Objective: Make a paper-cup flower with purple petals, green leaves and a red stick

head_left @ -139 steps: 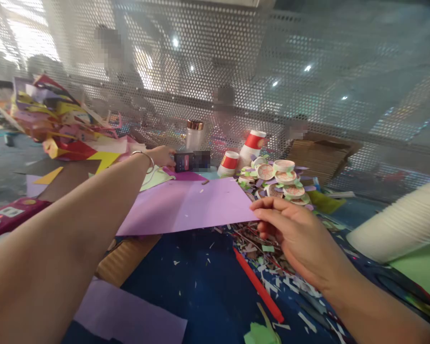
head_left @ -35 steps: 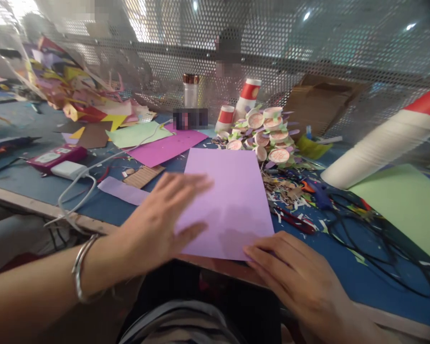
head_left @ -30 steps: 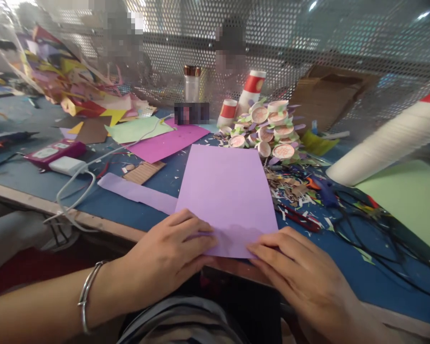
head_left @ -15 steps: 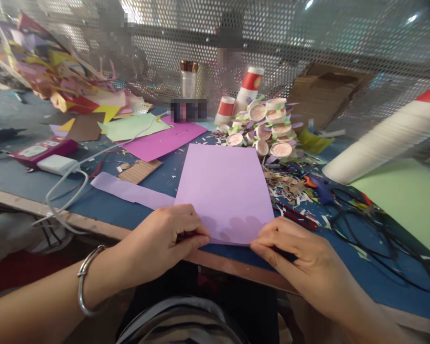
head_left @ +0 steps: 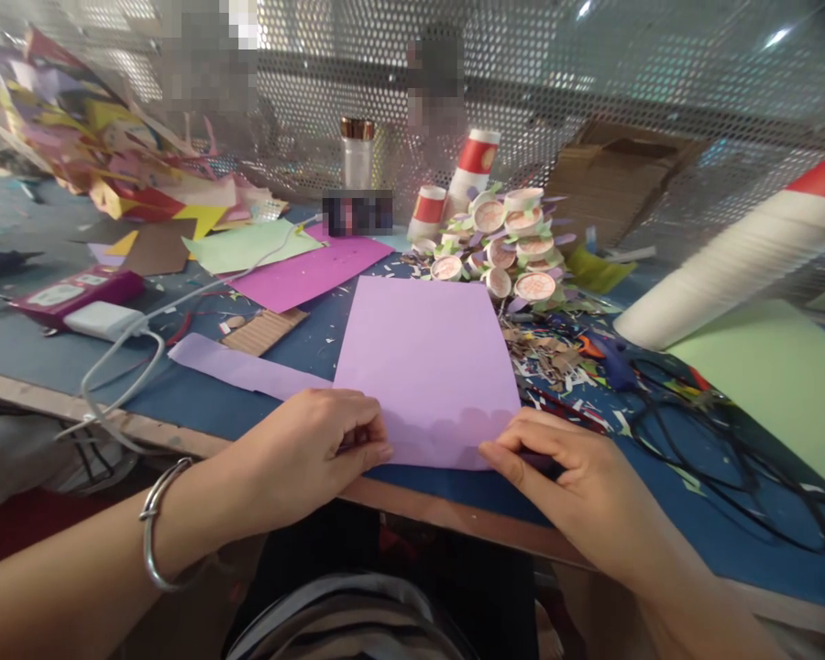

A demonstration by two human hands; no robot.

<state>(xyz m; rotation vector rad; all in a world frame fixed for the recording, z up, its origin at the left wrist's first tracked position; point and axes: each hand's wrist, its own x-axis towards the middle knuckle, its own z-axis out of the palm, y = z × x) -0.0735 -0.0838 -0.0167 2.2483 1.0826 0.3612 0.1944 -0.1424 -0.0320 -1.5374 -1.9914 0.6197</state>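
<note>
A sheet of light purple paper (head_left: 423, 357) lies on the blue tabletop near the front edge. My left hand (head_left: 316, 449) pinches its near left corner between thumb and curled fingers. At the near right corner, my right hand (head_left: 567, 477) grips the same sheet, thumb toward the middle. The near edge runs between the two hands. A narrow purple strip (head_left: 240, 365) extends to the left from beside the sheet, its right end hidden by my left hand.
Stacked paper cups (head_left: 735, 261) lean at the right, by black cables (head_left: 735, 467). Behind the sheet stand small decorated cups (head_left: 499, 247). Paper scraps (head_left: 550, 353) lie to its right. Magenta paper (head_left: 309, 270), cardboard (head_left: 265, 330) and a purple device (head_left: 75, 293) are at the left.
My left hand has shifted slightly left along the near edge. The thin fold line seen along that edge earlier now looks flatter. The whole view has moved slightly.
</note>
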